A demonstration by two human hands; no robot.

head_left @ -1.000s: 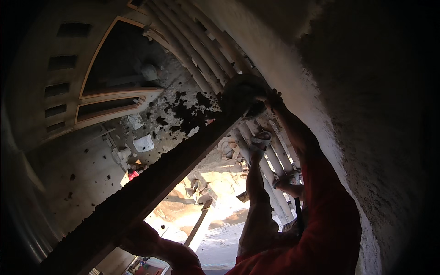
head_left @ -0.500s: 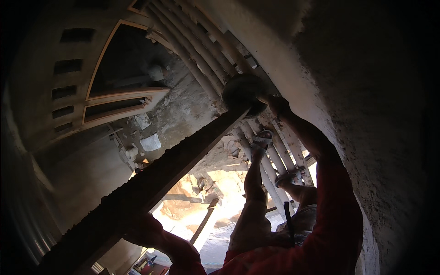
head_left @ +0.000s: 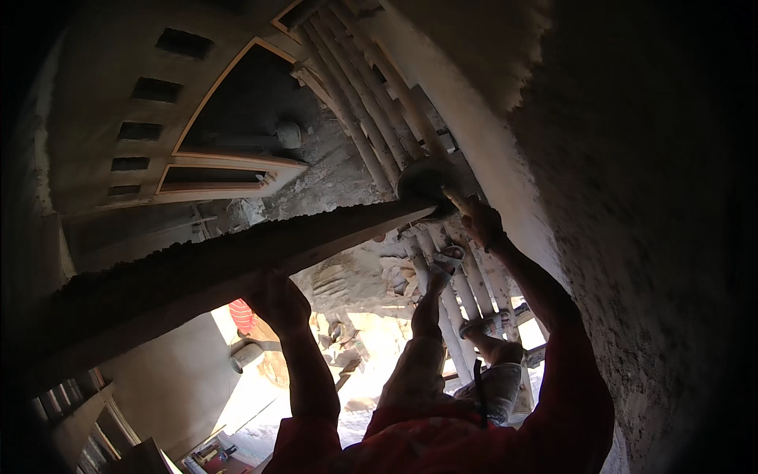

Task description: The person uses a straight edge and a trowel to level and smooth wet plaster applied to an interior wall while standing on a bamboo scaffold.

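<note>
A building site, high up on a wall.

Rough grey plaster covers the wall [head_left: 647, 197]. Wooden poles [head_left: 371, 103] make a scaffold beside it. Far below lies sunny ground [head_left: 371, 347] with rubble and an unfinished house [head_left: 197, 150].

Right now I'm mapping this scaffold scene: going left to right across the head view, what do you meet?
Long mortar-laden wooden board → left hand under it → sandalled foot on bamboo poles → right hand → rough grey plastered wall.

Rough matt plaster wall [head_left: 632, 197]; wood straightedge [head_left: 237, 261], mortar-crusted.
</note>
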